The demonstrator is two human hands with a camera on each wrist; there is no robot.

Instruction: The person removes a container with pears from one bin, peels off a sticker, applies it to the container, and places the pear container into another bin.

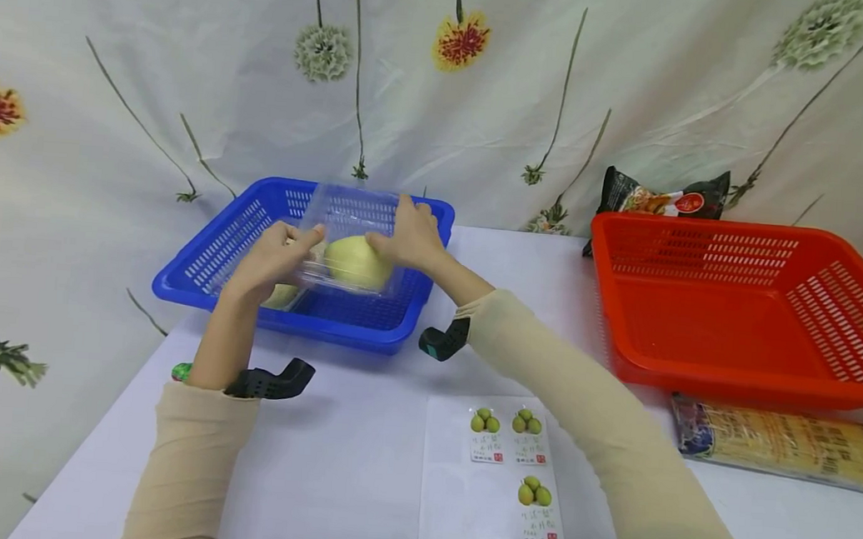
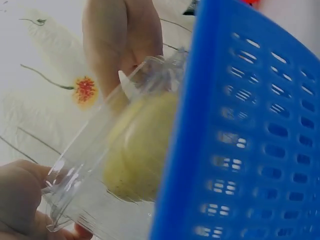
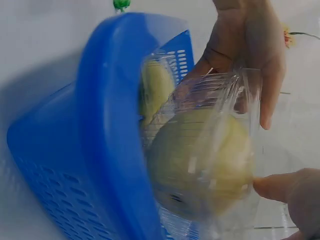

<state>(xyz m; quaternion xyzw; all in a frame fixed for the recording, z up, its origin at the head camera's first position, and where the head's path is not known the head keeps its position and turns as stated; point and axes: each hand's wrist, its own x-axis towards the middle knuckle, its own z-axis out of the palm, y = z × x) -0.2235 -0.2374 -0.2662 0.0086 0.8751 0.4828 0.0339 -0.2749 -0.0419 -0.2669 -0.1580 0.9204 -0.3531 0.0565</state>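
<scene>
A clear plastic box [image 1: 341,209] with a round, pale yellow fruit [image 1: 359,263] in it is tilted over the blue basket [image 1: 333,329]. My left hand [image 1: 270,260] pinches the box's left end, thumb on the near side. At its right end my right hand [image 1: 415,235] holds it, thumb against the wall close to the fruit. The fruit [image 3: 200,160] shows through the creased clear plastic in the right wrist view. Down in the basket lies a second pale yellow fruit [image 3: 157,87] in clear packaging. In the left wrist view the basket's side [image 2: 270,130] hides part of the box.
A red basket [image 1: 732,378] stands to the right, a black food packet [image 1: 665,198] behind it and a long pack of noodles [image 1: 802,446] before it. A sheet with three fruit-picture stickers [image 1: 490,507] lies mid-table. A patterned cloth [image 1: 487,123] hangs behind.
</scene>
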